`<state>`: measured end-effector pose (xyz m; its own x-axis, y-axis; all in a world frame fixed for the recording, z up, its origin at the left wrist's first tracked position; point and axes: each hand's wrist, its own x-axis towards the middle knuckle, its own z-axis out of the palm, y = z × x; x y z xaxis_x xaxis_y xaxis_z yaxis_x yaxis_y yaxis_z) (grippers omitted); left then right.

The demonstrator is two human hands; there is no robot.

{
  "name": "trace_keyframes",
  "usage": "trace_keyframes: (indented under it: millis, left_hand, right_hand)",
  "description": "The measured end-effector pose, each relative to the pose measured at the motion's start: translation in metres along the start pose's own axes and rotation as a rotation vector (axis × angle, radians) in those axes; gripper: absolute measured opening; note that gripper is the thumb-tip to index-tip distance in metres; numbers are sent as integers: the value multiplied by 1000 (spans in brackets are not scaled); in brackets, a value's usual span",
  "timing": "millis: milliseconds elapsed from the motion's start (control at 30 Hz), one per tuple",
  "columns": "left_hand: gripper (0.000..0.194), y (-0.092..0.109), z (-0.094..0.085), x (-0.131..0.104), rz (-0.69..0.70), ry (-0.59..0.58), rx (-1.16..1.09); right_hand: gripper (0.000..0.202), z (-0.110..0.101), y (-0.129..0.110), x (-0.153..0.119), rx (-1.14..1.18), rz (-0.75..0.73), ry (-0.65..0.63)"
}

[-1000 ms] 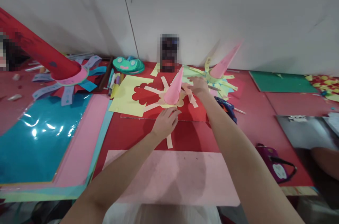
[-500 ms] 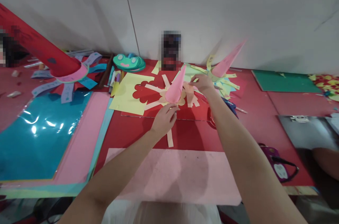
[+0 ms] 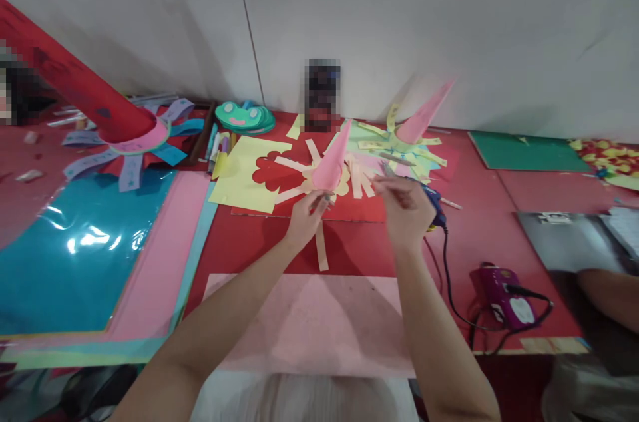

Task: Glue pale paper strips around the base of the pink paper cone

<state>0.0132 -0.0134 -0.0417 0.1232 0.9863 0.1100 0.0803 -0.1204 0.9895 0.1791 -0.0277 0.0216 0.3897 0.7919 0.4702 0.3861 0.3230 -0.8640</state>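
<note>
In the upper left of the frame is a big red paper tube [image 3: 74,79], well away from both hands, so a bump looks unlikely. Left of the middle, a yellow sheet [image 3: 234,176] lies on the table; a sleeve or arm could drag it. In the middle, the pink cone [image 3: 330,166] sits on a pale paper flower [image 3: 343,188]. The left hand [image 3: 304,215] is at the flower's front edge, over a pale strip [image 3: 322,249]; I can't tell if its grip is pinched on paper. If it pushes too hard, the cone could tip or the paper could bend. Just right of the cone, loose strips [image 3: 357,179] could slide if brushed. The right hand [image 3: 409,209] is up, its fingers bunched but blurry, so I can't tell if its grip holds anything. Beside it is a blue tool [image 3: 435,199], with a black cord [image 3: 446,255] near the arm. If the arm catches that cord, the tool or the purple box [image 3: 504,295] at lower right could get pulled.
</note>
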Motion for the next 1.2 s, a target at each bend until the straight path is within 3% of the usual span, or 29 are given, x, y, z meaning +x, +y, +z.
trace_keyframes:
  millis: [100,200,567,633,733,867,1200]
  left_hand:
    - [34,0,-1,4,-65,-36,-171]
    - [40,1,-4,7,-116,-65,-218]
    - [25,-4,-4,7,-160,29,-158]
    - [25,-3,-4,7,-166,29,-146]
    - [32,-1,-4,6,-174,51,-90]
    - [39,1,-5,5,-153,46,-23]
    - [38,5,-13,6,-20,87,179]
  right_hand:
    - [6,2,5,-35,-85,-128,-148]
    - [7,5,16,-51,-81,-246,-245]
    - [10,10,20,-57,-66,-192,-506]
    - [7,10,19,-58,-82,-91,-463]
    - [15,12,19,-58,-132,207,-412]
    - [28,14,19,-59,-13,561,-484]
    - [32,21,30,-69,182,748,-517]
